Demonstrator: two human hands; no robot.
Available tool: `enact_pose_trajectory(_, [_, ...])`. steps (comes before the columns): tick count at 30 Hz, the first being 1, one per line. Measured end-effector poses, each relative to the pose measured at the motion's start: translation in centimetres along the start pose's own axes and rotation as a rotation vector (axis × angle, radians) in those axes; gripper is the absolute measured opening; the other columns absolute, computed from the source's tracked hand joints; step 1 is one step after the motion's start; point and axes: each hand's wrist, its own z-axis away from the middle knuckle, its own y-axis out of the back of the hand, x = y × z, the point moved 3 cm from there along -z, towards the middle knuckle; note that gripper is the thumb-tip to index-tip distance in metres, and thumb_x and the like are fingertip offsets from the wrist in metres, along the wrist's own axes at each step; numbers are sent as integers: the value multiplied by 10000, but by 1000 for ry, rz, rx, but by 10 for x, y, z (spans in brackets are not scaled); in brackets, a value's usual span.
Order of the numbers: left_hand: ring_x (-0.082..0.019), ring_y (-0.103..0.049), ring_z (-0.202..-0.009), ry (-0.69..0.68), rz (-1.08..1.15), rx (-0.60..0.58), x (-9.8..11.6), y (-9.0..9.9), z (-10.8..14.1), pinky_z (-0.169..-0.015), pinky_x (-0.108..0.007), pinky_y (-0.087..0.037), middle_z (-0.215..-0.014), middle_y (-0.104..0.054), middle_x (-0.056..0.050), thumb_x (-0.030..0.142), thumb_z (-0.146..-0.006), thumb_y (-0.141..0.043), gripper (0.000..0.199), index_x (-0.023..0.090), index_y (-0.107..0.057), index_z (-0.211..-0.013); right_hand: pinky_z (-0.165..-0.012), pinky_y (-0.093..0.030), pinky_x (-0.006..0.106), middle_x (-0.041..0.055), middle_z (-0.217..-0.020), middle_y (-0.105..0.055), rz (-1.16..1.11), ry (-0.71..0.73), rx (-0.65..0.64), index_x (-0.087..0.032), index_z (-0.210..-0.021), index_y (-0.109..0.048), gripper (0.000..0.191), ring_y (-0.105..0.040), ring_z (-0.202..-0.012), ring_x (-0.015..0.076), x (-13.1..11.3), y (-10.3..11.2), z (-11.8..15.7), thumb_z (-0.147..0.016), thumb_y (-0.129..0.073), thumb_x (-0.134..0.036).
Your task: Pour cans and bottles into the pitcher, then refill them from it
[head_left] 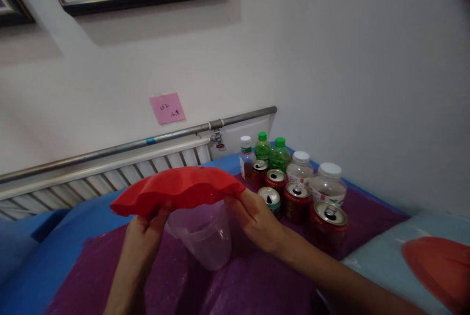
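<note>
A red plastic bag (183,185) is stretched between my two hands, raised above a clear plastic bin (211,244). My left hand (149,222) is closed on the bag's lower left part, its fingers partly hidden by the plastic. The right end of the bag is pinched in my right hand (253,214). The bin stands tilted behind and below the bag, on a purple sheet (165,276); the bag and hands cover part of its rim.
Several opened cans (296,202), green-capped bottles (280,154) and white-lidded jars (328,185) stand right of my right hand. Behind are a radiator (172,161) and a pipe (242,118). Another red item (438,266) lies at the right edge.
</note>
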Motion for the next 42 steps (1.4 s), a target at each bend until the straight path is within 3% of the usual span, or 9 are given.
enact_pose_trajectory(3, [-345,-646,-1054,90,1,-54,-2,-1,-2,-857,-426,-515,-977,-767,-66,572,-667,-707,428,236,-757,-928,-753,-466,308,43,-881,-612,-2,4,5,-174,-962,-596,299,-564,-807,178,1,-1,-1,-996,-381,-380])
enact_pose_trajectory(9, [-357,-630,-1091,84,48,-41,-4,-2,-2,-976,-487,-440,-1011,-760,-85,594,-648,-704,486,217,-747,-953,-733,-468,303,44,-900,-633,2,18,20,-185,-983,-593,263,-579,-809,180,4,-1,0,-991,-401,-365])
enact_pose_trajectory(42, [-344,-626,-1117,47,-8,-68,6,-1,2,-944,-446,-472,-1067,-751,-84,603,-706,-643,519,192,-718,-1015,-721,-455,316,47,-900,-612,11,50,12,-189,-1009,-570,265,-569,-802,187,5,-3,0,-998,-367,-359])
